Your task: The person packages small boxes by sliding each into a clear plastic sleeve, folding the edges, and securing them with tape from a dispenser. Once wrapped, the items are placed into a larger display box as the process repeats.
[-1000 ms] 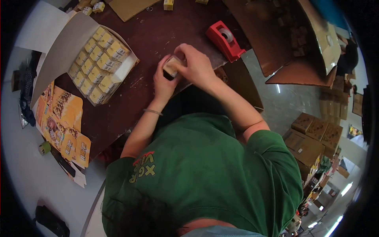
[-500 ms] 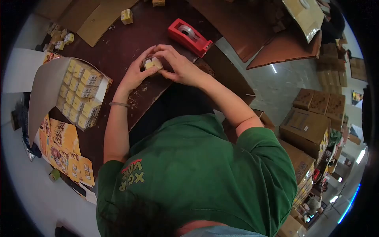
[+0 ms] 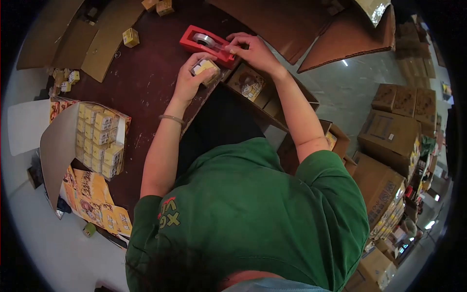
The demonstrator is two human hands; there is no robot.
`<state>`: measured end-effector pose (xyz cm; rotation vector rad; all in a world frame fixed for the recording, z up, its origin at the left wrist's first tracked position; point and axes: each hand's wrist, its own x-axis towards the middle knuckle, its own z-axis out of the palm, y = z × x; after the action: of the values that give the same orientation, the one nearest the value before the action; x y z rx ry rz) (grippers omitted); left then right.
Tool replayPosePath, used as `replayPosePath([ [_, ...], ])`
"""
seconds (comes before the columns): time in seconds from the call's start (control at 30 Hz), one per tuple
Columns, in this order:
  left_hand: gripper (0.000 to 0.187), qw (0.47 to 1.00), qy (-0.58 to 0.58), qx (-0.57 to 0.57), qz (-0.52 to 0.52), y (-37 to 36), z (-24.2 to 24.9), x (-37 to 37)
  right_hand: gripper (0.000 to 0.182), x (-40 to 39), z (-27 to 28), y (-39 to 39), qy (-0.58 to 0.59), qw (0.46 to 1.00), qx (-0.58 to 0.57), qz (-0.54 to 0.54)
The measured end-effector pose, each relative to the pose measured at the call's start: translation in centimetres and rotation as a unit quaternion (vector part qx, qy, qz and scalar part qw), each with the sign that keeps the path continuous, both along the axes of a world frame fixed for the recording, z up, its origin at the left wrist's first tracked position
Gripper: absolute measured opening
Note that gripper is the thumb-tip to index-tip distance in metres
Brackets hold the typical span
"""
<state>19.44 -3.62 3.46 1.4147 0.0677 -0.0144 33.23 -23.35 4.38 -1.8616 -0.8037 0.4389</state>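
Observation:
My left hand (image 3: 188, 80) grips a small clear-sided box (image 3: 205, 70) with yellow and white contents, close to the table's edge. My right hand (image 3: 253, 52) is at the cutter end of a red tape dispenser (image 3: 193, 35), its thumb and fingers pinched on the end of the clear tape (image 3: 221, 43). The tape roll (image 3: 203, 40) sits in the dispenser, just beyond the box. At the left, an open display carton (image 3: 53, 151) holds stacked rows of similar small yellow boxes (image 3: 104, 119).
Loose yellow boxes (image 3: 130, 37) lie on the dark red table (image 3: 151, 73), near cardboard flaps (image 3: 104, 48). Printed orange sheets (image 3: 97, 199) lie at the lower left. An open carton (image 3: 272, 104) stands below the table edge by my right forearm. Stacked cartons (image 3: 389, 136) stand at the right.
My right hand has left the small box and moved to the tape dispenser's cutter end. My left hand keeps the box, now nearer the dispenser. The whole view has shifted a little.

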Motion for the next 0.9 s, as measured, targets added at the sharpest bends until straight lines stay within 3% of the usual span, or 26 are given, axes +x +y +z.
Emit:
replayPosePath([
  [0.03,0.041,1.0,0.002,0.002,-0.001,0.0,0.0,0.1,0.021,0.1,-0.1,0.0,0.013,1.0,0.008,0.008],
  [0.13,0.043,0.999,0.014,0.025,-0.015,0.4,0.6,0.1,0.018,-1.2,0.4,0.2,-0.198,0.977,0.041,-0.063],
  [0.23,0.046,0.999,-0.001,0.048,0.002,0.1,0.8,0.1,0.015,-3.9,1.0,-0.5,-0.214,0.968,-0.009,-0.13],
  [0.27,0.048,0.998,-0.01,0.055,0.013,-0.1,0.8,0.2,0.014,-5.2,1.8,-0.6,-0.108,0.981,0.017,-0.159],
  [0.4,0.05,0.992,-0.001,0.127,-0.02,0.5,1.5,0.9,0.013,-5.7,2.2,-1.3,-0.07,0.981,0.01,-0.182],
  [0.47,0.047,0.991,-0.005,0.129,-0.02,0.4,1.9,1.4,0.013,-5.2,2.1,-0.8,-0.066,0.983,0.024,-0.168],
  [0.57,0.045,0.989,0.001,0.146,-0.015,0.4,1.9,1.3,0.013,-6.5,4.2,-1.3,-0.16,0.972,-0.025,-0.168],
  [0.67,0.044,0.992,-0.005,0.128,-0.014,0.2,1.8,1.3,0.014,-7.5,3.8,-3.3,0.132,0.979,-0.025,-0.155],
  [0.77,0.044,0.991,-0.005,0.13,-0.017,0.3,1.8,1.3,0.015,-6.3,-2.4,-4.2,0.199,0.965,0.093,-0.139],
  [0.9,0.043,0.992,-0.015,0.123,-0.006,0.4,1.4,1.1,0.014,-6.7,-2.4,-3.3,0.21,0.953,0.129,-0.175],
])
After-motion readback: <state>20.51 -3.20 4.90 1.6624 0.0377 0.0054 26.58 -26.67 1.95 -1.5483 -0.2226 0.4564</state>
